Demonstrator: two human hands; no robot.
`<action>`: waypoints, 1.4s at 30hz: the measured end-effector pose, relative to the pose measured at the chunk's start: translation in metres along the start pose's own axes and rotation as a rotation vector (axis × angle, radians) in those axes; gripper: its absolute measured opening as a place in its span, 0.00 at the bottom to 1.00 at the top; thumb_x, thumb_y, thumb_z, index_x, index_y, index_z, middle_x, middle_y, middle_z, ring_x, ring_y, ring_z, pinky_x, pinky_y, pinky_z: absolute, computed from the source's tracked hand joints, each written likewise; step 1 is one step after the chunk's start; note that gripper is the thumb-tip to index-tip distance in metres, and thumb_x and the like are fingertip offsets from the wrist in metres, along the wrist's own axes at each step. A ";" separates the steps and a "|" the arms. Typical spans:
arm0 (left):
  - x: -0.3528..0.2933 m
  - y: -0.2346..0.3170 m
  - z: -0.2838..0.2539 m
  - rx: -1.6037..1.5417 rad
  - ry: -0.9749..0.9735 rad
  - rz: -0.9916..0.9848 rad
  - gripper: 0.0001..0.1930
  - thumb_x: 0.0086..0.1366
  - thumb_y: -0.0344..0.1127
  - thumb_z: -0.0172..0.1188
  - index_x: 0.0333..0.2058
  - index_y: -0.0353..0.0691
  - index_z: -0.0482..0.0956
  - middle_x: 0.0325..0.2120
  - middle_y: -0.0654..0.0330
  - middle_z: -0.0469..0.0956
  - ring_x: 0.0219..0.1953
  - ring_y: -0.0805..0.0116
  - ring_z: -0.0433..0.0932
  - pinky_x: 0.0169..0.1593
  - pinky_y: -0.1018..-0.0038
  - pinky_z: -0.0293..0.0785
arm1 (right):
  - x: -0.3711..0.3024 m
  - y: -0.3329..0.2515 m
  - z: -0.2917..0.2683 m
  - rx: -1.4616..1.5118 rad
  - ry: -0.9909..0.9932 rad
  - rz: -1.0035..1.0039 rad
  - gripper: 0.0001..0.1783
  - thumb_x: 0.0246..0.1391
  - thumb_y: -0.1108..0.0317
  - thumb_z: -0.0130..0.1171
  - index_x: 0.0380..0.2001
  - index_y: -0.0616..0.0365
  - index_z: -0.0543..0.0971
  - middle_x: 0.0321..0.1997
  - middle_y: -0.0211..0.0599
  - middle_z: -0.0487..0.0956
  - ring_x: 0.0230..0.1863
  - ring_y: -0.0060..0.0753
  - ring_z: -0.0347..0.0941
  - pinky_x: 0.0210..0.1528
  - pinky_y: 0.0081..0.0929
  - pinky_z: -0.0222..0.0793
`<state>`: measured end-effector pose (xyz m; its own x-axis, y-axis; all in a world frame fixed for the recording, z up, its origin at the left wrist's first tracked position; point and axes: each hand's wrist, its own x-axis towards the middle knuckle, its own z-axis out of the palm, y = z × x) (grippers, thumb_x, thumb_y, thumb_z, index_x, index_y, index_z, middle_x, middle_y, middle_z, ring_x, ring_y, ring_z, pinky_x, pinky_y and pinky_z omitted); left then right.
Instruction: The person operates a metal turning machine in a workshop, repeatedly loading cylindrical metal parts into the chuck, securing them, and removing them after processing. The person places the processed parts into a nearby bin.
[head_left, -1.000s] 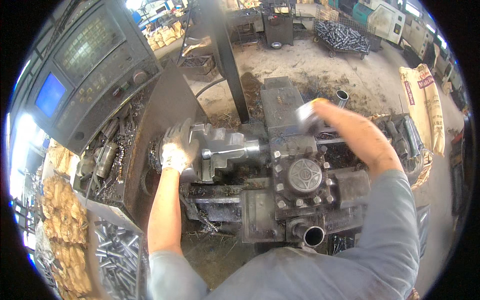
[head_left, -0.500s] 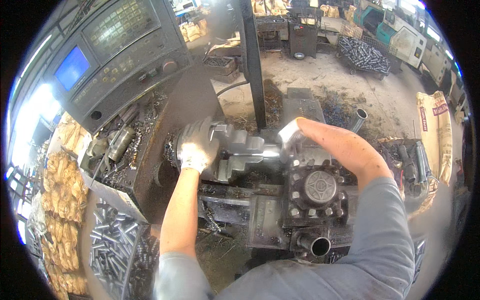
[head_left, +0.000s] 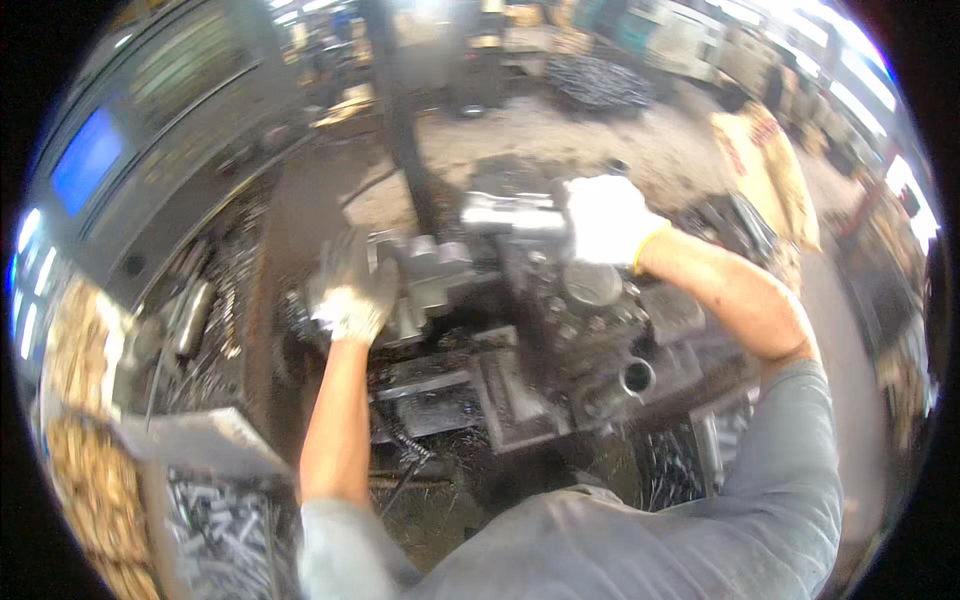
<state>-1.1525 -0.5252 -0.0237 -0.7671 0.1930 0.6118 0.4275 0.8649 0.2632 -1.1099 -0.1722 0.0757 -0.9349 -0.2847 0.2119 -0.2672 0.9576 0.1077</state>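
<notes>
My left hand (head_left: 352,285), in a grey-and-white work glove, lies on the rim of the lathe chuck with its fingers stretched out. Just right of it stand the stepped chuck jaws (head_left: 437,272), with nothing visibly gripped between them. In my right hand (head_left: 610,222), gloved in white, is a shiny metal tube (head_left: 512,214), held by its right end. The tube lies level above the machine, apart from the jaws. Below that hand sits the bolted round-capped tool turret (head_left: 592,288). Motion smears the picture.
A control panel with a blue screen (head_left: 87,160) stands at the left. Cut metal tubes fill a bin (head_left: 225,530) at the lower left, near brown sacks (head_left: 95,500). A dark post (head_left: 400,130) rises behind the chuck. An open-ended pipe (head_left: 636,376) juts toward me below the turret.
My right hand has moved up and away from the jaws, bringing the shiny tube out from between them. My left hand stays at the chuck. The whole view has turned to the right.
</notes>
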 end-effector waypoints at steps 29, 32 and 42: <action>-0.244 0.092 0.066 -0.843 -0.348 -0.274 0.28 0.64 0.32 0.66 0.62 0.30 0.75 0.55 0.48 0.82 0.54 0.55 0.82 0.59 0.61 0.79 | -0.628 0.065 0.221 0.398 -0.617 1.498 0.32 0.42 0.44 0.76 0.44 0.58 0.89 0.42 0.52 0.89 0.43 0.50 0.88 0.47 0.42 0.82; -0.243 0.096 0.054 -1.601 -0.420 -0.847 0.26 0.74 0.44 0.57 0.64 0.33 0.75 0.56 0.49 0.82 0.54 0.53 0.83 0.59 0.58 0.81 | -0.635 0.123 0.242 0.302 -0.616 1.536 0.29 0.45 0.47 0.75 0.45 0.58 0.88 0.47 0.53 0.89 0.48 0.52 0.87 0.52 0.42 0.82; -0.253 0.132 0.022 -2.038 -0.360 -1.159 0.30 0.79 0.62 0.49 0.63 0.43 0.76 0.57 0.55 0.82 0.57 0.54 0.82 0.58 0.52 0.82 | -0.316 0.000 0.146 0.978 0.144 0.326 0.53 0.47 0.53 0.79 0.74 0.54 0.66 0.56 0.54 0.84 0.54 0.57 0.84 0.57 0.44 0.80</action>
<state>-0.9127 -0.4498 -0.1607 -0.8671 0.3890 -0.3110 -0.4979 -0.6962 0.5172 -0.8491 -0.0758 -0.1334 -0.9762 0.0538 0.2103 -0.1391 0.5887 -0.7963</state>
